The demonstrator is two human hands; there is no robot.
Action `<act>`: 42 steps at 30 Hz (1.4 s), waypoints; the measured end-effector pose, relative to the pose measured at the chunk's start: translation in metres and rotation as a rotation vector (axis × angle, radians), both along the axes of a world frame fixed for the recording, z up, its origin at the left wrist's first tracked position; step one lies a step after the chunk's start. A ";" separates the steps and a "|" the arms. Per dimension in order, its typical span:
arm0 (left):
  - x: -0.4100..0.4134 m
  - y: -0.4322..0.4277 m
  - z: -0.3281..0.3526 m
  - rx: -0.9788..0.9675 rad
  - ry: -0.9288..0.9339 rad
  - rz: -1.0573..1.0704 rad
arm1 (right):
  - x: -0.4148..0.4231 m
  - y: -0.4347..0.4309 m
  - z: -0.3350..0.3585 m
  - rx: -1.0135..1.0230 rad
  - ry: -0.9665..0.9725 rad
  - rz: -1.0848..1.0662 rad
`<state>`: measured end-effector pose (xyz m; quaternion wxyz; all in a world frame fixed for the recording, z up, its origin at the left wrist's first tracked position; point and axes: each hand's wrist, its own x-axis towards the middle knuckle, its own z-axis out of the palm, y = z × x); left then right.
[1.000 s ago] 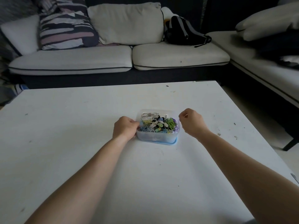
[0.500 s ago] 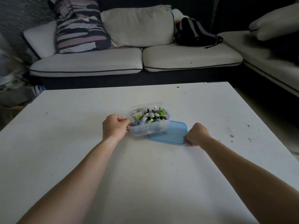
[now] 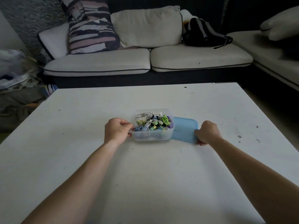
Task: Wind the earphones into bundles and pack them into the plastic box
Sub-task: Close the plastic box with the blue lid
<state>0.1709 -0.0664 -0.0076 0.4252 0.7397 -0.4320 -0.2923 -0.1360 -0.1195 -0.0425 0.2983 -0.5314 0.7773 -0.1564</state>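
Plastic, clear and open-topped, at mid-table: the plastic box [image 3: 152,137], with its long axis left to right.

Starts at the left with the left hand [image 3: 116,130], fingers curled, pinching the box's left rim. Holds inside a loose heap of earphones [image 3: 153,122] in white, green, blue and purple, up to about rim height and not visibly wound into bundles. Meets at its right wall a blue lid [image 3: 185,130] lying flat on the white table [image 3: 145,183]; cannot tell whether touching or tucked slightly under. Ends at the right with the right hand [image 3: 207,132], fingers curled round the lid's right edge.

Places the earphones just right of the left hand and beyond the lid from the right hand. Probably favours the left hand for reaching in, once freed. Counts only the lid between right hand and box.

Farther back, well apart: striped cushion [image 3: 90,28], pale sofa [image 3: 100,62], dark backpack [image 3: 202,33].
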 end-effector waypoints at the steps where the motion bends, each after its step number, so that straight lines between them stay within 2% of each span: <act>1: 0.000 0.001 -0.001 0.004 0.007 -0.002 | -0.003 -0.001 0.003 -0.039 -0.023 -0.030; 3: -0.001 0.002 -0.003 0.010 0.025 -0.007 | -0.011 -0.008 0.008 -0.141 -0.110 -0.096; 6: -0.010 0.004 -0.007 0.023 0.040 -0.034 | -0.023 -0.019 0.014 -0.300 -0.352 -0.215; 10: -0.022 0.005 -0.011 0.039 0.055 -0.068 | -0.027 -0.019 0.028 -0.372 -0.494 -0.175; 15: -0.034 0.007 -0.018 0.073 0.039 -0.100 | -0.027 -0.014 0.048 -0.516 -0.431 0.022; 19: -0.034 0.007 -0.018 0.182 0.048 -0.115 | -0.024 -0.010 0.061 -0.533 -0.458 0.154; 22: -0.034 0.002 -0.011 0.067 -0.013 -0.041 | -0.024 -0.006 0.062 -0.457 -0.468 0.229; 24: -0.038 0.000 -0.001 -0.059 0.196 -0.050 | -0.022 -0.003 0.061 -0.432 -0.465 0.293; 26: -0.043 -0.002 0.006 -0.075 0.398 -0.109 | -0.016 0.000 0.063 -0.427 -0.459 0.358; 29: -0.048 -0.003 0.013 -0.081 0.480 -0.156 | -0.005 0.004 0.065 -0.425 -0.475 0.415; 31: -0.049 -0.006 0.014 -0.093 0.418 -0.110 | 0.002 0.007 0.067 -0.441 -0.501 0.426; 34: -0.048 -0.010 0.010 -0.022 0.126 -0.021 | 0.005 0.008 0.068 -0.455 -0.631 0.385; 37: -0.044 -0.010 0.004 0.094 0.154 -0.030 | 0.006 0.008 0.066 -0.447 -0.680 0.389; 39: -0.039 -0.009 0.002 0.086 0.176 -0.039 | 0.007 0.007 0.062 -0.425 -0.638 0.394; 42: -0.038 -0.009 -0.004 0.079 0.095 -0.049 | 0.005 0.005 0.051 -0.390 -0.483 0.336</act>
